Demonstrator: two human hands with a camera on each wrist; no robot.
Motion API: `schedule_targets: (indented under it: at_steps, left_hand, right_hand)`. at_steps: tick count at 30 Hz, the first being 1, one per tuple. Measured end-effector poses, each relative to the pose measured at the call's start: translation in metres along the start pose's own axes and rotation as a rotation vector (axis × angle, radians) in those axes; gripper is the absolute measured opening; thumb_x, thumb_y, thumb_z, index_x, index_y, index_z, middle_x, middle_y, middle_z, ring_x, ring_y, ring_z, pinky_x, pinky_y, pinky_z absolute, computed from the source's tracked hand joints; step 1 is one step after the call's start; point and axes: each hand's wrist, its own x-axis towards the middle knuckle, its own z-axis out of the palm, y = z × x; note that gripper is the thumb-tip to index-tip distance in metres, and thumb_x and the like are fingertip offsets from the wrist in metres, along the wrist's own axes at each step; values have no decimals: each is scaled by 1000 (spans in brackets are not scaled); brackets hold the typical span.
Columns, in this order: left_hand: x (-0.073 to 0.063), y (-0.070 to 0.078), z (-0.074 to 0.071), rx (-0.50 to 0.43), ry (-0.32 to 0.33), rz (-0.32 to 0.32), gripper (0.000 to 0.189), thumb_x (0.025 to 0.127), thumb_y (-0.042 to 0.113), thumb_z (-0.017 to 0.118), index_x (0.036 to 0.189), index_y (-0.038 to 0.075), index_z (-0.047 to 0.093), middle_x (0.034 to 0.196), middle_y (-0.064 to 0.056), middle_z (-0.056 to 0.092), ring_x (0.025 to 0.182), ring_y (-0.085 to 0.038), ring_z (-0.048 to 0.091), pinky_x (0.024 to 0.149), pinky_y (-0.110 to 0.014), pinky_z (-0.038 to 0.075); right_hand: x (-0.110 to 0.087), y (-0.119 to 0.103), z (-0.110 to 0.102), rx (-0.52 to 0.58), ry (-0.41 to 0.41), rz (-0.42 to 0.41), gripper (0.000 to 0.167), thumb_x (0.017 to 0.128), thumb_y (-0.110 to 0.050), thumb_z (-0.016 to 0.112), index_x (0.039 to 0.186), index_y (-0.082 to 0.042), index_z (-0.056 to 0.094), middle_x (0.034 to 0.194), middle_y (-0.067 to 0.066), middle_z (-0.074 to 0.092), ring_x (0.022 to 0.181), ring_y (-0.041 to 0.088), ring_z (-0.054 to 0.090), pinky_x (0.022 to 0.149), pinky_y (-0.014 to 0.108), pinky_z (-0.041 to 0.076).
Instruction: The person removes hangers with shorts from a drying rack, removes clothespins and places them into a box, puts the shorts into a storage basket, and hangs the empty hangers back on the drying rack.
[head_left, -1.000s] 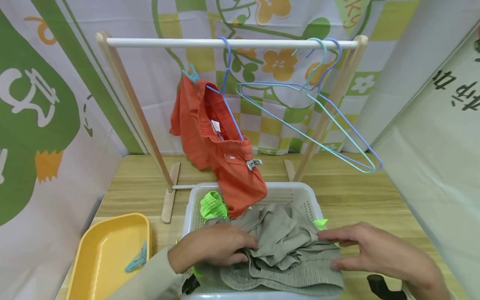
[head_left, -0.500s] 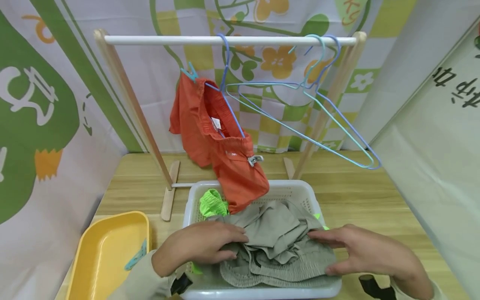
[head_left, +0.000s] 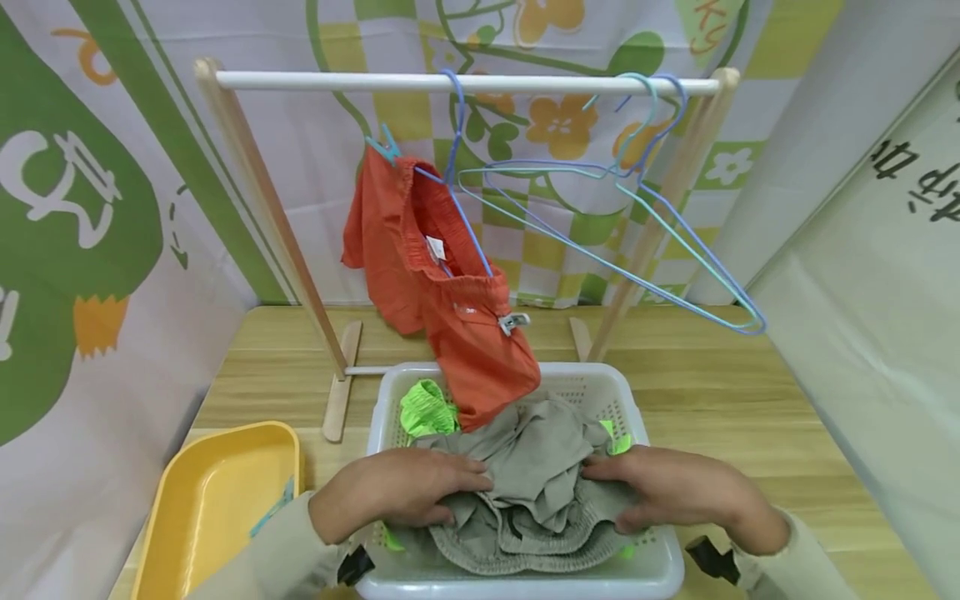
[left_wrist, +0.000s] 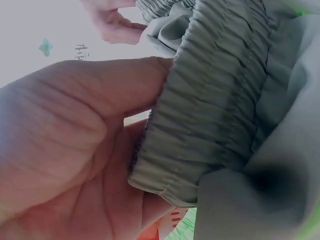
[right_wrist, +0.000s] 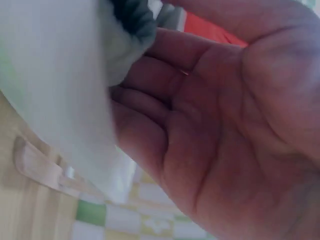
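Note:
Grey-green pants (head_left: pixel 536 467) with a gathered elastic waistband lie crumpled in a white plastic basket (head_left: pixel 517 588); their legs are bunched up. At the left side my left hand (head_left: pixel 401 490) grips the waistband (left_wrist: pixel 205 95), thumb on one face and fingers behind it. On the opposite side my right hand (head_left: pixel 675 492) holds the other end of the waistband between thumb and fingers. The right wrist view shows its palm, with the fingertips partly hidden behind cloth. Bright green cloth (head_left: pixel 427 408) peeks out beneath the pants.
Orange shorts (head_left: pixel 435 283) hang by clothespins on a blue hanger over the basket's back. Two more hangers (head_left: pixel 622 171) hang at the right of the white rod (head_left: pixel 337 81) on a wooden-legged rack. A yellow tray (head_left: pixel 217 508) with a teal clothespin (head_left: pixel 273 504) stands left.
My right hand has moved left, drawing the right end of the waistband inward and uncovering more green cloth. The left hand has shifted slightly left along the pants.

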Motion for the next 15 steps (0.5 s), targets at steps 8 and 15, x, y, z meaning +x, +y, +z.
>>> schedule_targets:
  at_steps: [8, 15]
  left_hand:
    - [-8, -1, -5, -47, 44, 5, 58, 95, 29, 77, 148, 19, 57, 152, 2, 52, 140, -14, 46, 114, -37, 39]
    - [-28, -14, -3, -225, 222, -7, 51, 97, 25, 75, 144, 12, 59, 140, 2, 60, 128, -13, 55, 106, -34, 46]
  right_hand:
    - [18, 6, 10, -15, -63, 85, 36, 73, -10, 87, 100, -21, 67, 88, -21, 57, 77, -2, 53, 70, 23, 49]
    - [15, 4, 7, -42, -11, 74, 42, 73, -14, 89, 108, -21, 68, 99, -20, 61, 87, 0, 56, 76, 26, 52]
